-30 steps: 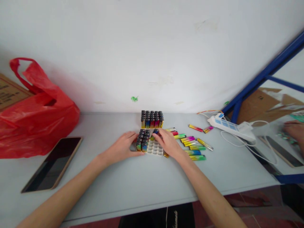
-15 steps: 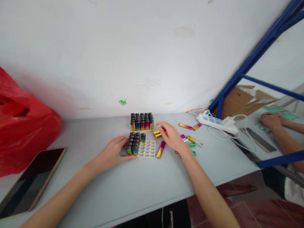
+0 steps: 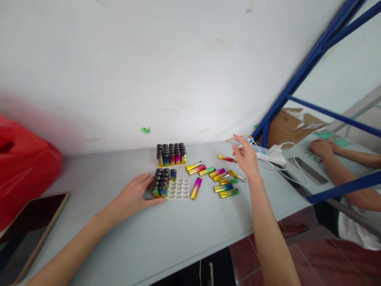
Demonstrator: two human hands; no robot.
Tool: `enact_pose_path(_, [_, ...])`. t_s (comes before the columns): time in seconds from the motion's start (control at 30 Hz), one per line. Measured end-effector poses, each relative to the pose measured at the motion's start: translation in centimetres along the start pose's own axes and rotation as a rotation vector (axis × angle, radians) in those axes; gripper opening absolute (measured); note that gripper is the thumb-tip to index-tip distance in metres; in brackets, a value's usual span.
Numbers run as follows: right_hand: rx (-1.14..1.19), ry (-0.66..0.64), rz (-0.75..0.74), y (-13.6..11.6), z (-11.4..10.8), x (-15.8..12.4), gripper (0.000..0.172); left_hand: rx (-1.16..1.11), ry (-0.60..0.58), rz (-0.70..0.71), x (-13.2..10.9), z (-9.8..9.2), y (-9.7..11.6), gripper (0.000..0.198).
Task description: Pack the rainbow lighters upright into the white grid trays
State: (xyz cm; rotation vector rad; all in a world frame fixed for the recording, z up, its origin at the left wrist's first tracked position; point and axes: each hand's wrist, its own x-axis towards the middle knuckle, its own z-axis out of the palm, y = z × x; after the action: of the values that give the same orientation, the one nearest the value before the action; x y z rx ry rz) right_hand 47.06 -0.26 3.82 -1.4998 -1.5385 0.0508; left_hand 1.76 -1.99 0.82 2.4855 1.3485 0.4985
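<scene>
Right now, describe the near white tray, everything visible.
The white tray looks like moulded plastic, with rounded recesses in rows. It lies flat on the grey table. Upright black-topped lighters fill its left side, plus one at the back; other recesses show bare. The left hand curls around the left end; finger contact is unclear.

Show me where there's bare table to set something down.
Bare table: before the white tray, between the forearms; and at the back, between the red bag and the rear lighter block. Crowded: right of the tray, where loose lighters lie scattered.
</scene>
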Motion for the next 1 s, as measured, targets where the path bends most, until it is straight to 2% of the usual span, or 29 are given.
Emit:
enact_pose_path(0.07, [-0.079, -0.013, 0.012, 1.8, -0.7, -0.1, 0.057, -0.001, 0.013, 0.005, 0.0, 0.1, -0.1, 0.068])
enact_pose_path(0.13, [-0.168, -0.045, 0.004, 3.9, -1.0, -0.5, 0.056, -0.002, 0.023, 0.005, 0.1, 0.1, -0.1, 0.066])
enact_pose_path(0.23, [-0.259, -0.174, -0.010, 6.3, -0.7, -1.5, 0.048, -0.005, 0.022, 0.006, 0.1, 0.1, 0.0, 0.066])
enact_pose_path(0.3, [-0.280, -0.268, -0.009, 6.9, -0.5, -2.1, 0.044, -0.003, 0.022, 0.010, 0.1, 0.1, 0.0, 0.065])
enact_pose_path(0.4, [-0.259, -0.377, -0.048, 6.0, -0.6, -3.0, 0.042, 0.011, 0.033, 0.016, 0.1, 0.1, 0.0, 0.065])
enact_pose_path(0.57, [-0.111, -0.451, -0.095, 2.6, -1.2, -4.7, 0.041, 0.020, 0.029, 0.005, 0.1, 0.1, -0.1, 0.072])
enact_pose_path(0.63, [-0.035, -0.440, -0.071, 1.6, -1.6, -5.2, 0.039, 0.017, 0.009, 0.003, 0.1, 0.1, -0.1, 0.072])
enact_pose_path(0.7, [0.019, -0.375, -0.020, 1.3, -2.1, -5.4, 0.039, 0.012, -0.008, 0.002, 0.2, 0.0, -0.1, 0.070])
enact_pose_path(0.83, [0.051, -0.181, 0.115, 1.9, -3.4, -5.3, 0.042, -0.013, -0.001, -0.003, 0.2, 0.1, -0.1, 0.066])
enact_pose_path(1.0, [0.062, -0.054, 0.227, 2.2, -4.6, -5.8, 0.049, -0.006, -0.003, -0.014, 0.2, 0.1, -0.1, 0.068])
